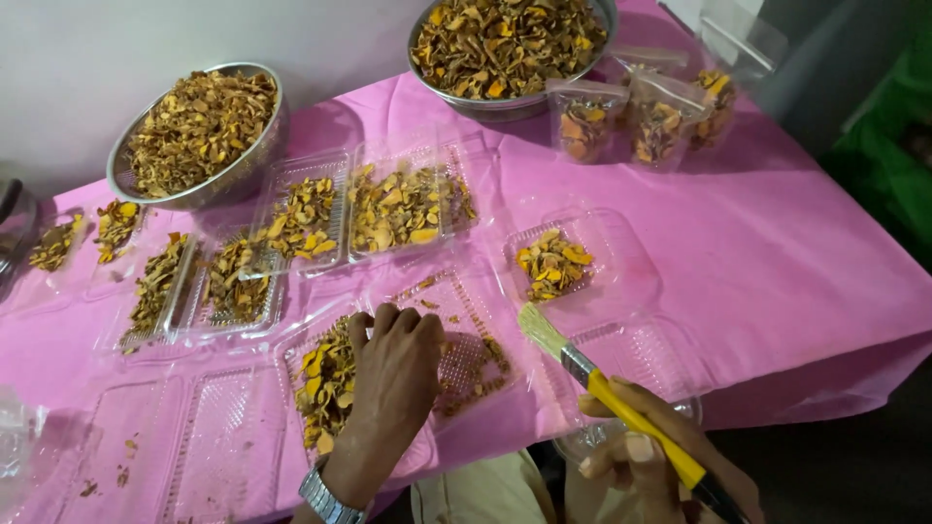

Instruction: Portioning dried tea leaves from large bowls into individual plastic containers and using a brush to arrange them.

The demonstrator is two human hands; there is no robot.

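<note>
Currently, head view, largest item first.

Table: pink cloth covers it; all items sit on this, likely to keep crumbs in one place.

Bowls: 2 steel bowls of dried orange-brown chips, 1 at far left, 1 at far centre; both stand behind the trays, within reach.

Trays: clear plastic hinged trays laid open in rows. 2 filled ones lie side by side just in front of the bowls. 1 tray to the right holds a small heap. Near-left trays hold only crumbs.

Pouches: 3 clear pouches with chips stand upright beside the far bowl, mouths up so nothing spills.

Working tray: front centre, chips heaped on its left half, crumbs on its right half.

Left hand: palm down, fingers curled loosely into the chips in the working tray; whether any are pinched I cannot tell. Watch on wrist.

Right hand: closed around the yellow handle of a brush, bristles angled up and left toward the working tray's right edge, not touching it.
</note>
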